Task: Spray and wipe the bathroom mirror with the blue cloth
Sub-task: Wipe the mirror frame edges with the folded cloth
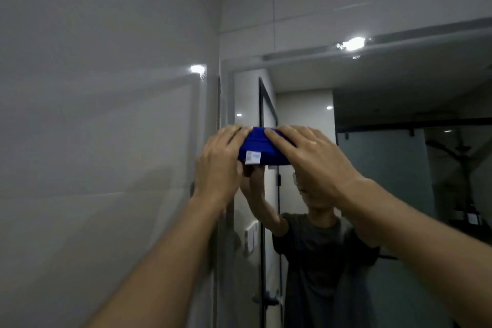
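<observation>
Both flat hands, left hand (219, 165) and right hand (308, 157), press blue cloth (262, 148) on mirror (386, 168); uneven pressure toward 9 o'clock edge risks your cloth slipping, streaks.

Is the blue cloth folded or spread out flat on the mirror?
Folded. The blue cloth is a thick compact pad, its white label showing, pressed against the mirror by the left hand and right hand.

2 bare forearms; dark grey short-sleeved T-shirt (319, 247) reflected in mirror (386, 120).
</observation>
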{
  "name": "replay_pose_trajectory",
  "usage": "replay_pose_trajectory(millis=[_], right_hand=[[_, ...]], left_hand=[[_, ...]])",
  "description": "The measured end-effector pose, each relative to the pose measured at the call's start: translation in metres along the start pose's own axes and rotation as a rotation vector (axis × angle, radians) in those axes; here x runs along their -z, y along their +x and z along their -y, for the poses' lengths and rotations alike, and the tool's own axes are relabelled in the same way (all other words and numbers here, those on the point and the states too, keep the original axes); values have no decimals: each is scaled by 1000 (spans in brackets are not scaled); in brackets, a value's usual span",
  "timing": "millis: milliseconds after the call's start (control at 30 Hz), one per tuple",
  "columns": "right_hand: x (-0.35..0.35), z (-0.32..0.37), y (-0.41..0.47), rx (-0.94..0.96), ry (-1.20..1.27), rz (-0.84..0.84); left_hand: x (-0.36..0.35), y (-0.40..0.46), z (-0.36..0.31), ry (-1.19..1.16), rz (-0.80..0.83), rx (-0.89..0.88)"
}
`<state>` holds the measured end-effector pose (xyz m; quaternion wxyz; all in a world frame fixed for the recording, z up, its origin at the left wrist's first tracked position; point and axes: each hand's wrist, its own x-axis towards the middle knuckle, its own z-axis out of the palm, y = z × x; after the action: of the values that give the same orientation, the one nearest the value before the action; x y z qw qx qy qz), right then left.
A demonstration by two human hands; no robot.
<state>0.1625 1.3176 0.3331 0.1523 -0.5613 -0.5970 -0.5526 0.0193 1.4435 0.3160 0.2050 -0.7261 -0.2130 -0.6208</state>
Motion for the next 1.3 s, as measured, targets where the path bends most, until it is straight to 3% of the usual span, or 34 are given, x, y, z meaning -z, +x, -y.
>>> replay_pose_trajectory(millis=[267, 600, 933, 1300], right_hand=[[26, -37, 111, -22, -24, -180], [4, -58, 187, -71, -67, -243], [-25, -59, 205, -118, -109, -248], [-38, -35, 146, -44, -56, -171]], left_hand=[[31, 118, 23, 279, -134, -197], [15, 191, 56, 533, -31, -201], [-8, 195, 55, 635, 42, -133], [-13, 134, 53, 633, 123, -133]])
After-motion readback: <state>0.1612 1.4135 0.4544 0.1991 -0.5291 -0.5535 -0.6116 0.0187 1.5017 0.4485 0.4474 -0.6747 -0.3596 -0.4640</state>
